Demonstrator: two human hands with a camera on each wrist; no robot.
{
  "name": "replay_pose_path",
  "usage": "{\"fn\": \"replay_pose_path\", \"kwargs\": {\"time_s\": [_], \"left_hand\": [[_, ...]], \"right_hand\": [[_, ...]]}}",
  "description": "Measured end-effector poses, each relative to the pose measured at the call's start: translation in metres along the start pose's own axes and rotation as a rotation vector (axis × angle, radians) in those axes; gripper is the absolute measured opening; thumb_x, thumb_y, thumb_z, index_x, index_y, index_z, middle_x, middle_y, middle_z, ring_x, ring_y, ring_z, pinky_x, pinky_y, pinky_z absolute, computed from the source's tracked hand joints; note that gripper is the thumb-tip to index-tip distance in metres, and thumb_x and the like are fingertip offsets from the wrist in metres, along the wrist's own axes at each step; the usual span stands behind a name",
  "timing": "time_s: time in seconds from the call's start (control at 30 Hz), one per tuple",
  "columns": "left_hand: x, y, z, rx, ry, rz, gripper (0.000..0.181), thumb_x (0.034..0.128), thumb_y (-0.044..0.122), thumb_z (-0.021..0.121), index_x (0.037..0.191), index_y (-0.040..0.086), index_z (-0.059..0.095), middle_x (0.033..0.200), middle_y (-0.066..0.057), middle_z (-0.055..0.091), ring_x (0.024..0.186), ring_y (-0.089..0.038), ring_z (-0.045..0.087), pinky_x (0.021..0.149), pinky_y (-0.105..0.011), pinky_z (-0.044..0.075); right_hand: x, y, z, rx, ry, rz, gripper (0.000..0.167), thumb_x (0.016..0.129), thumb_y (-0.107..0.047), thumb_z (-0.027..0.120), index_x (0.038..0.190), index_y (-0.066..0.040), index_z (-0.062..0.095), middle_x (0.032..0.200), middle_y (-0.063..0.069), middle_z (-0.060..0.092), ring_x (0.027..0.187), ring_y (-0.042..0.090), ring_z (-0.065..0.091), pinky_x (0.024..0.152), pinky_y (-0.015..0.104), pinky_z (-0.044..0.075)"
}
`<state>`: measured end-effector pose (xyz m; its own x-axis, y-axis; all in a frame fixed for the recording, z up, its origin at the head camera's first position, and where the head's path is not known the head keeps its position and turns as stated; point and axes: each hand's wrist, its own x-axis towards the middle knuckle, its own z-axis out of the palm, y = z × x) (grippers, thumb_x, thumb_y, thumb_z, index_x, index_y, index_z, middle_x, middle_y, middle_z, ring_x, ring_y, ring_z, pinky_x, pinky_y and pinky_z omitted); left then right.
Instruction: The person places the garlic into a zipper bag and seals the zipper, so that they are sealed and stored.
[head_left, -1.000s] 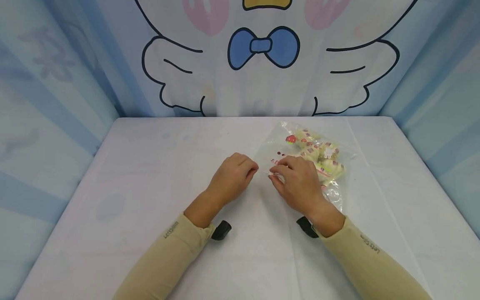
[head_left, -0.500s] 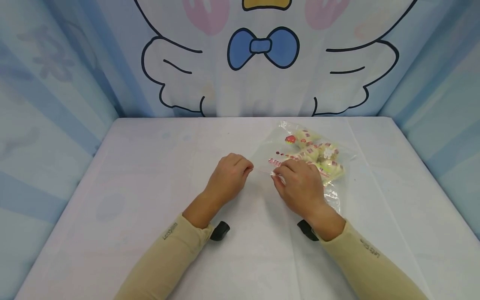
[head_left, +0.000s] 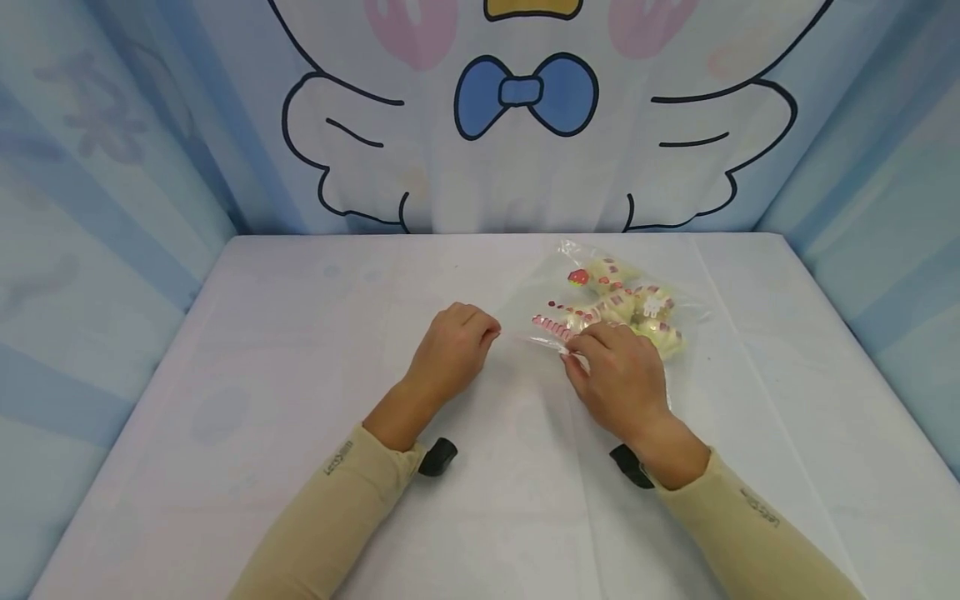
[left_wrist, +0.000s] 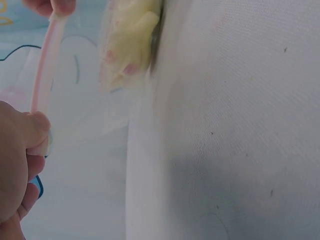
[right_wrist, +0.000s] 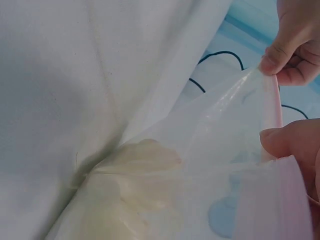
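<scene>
A clear plastic bag with red and pink prints lies right of centre, its near edge lifted. Inside are several pale yellow pieces, whose kind I cannot tell. A pink strip runs along the bag's mouth, stretched between both hands. My left hand pinches one end of this strip between thumb and fingers. Farther along it, my right hand pinches the strip, with a pink-edged flap of the bag beyond the thumb. In the head view the right hand hides part of the bag.
A white cloth covers the table. Behind it hangs a curtain with a cartoon print, and blue curtains flank both sides. A black device sits under each wrist.
My right hand has shifted right and slightly toward me along the bag's edge. The left hand has moved a little left, so the gap between the hands is wider.
</scene>
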<state>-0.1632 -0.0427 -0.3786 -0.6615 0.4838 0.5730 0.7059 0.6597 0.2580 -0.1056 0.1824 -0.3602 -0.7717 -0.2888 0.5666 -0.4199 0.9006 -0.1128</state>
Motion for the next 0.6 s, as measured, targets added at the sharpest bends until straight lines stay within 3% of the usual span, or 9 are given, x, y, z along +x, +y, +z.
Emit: {"fn": "replay_pose_path", "kwargs": {"time_s": [0.6], "left_hand": [[-0.001,0.001,-0.001,0.022,-0.011,-0.022,0.003,0.0905,0.003,0.073,0.09,0.002,0.07,0.088,-0.007,0.069,0.085,-0.026,0.061,0.077,-0.036,0.051]], "right_hand": [[-0.015,0.008,-0.01,-0.009,0.005,0.024,0.013,0.077,-0.007,0.084,0.085,-0.002,0.075,0.085,0.01,0.066,0.072,0.032,0.062,0.056,0.042,0.049]]}}
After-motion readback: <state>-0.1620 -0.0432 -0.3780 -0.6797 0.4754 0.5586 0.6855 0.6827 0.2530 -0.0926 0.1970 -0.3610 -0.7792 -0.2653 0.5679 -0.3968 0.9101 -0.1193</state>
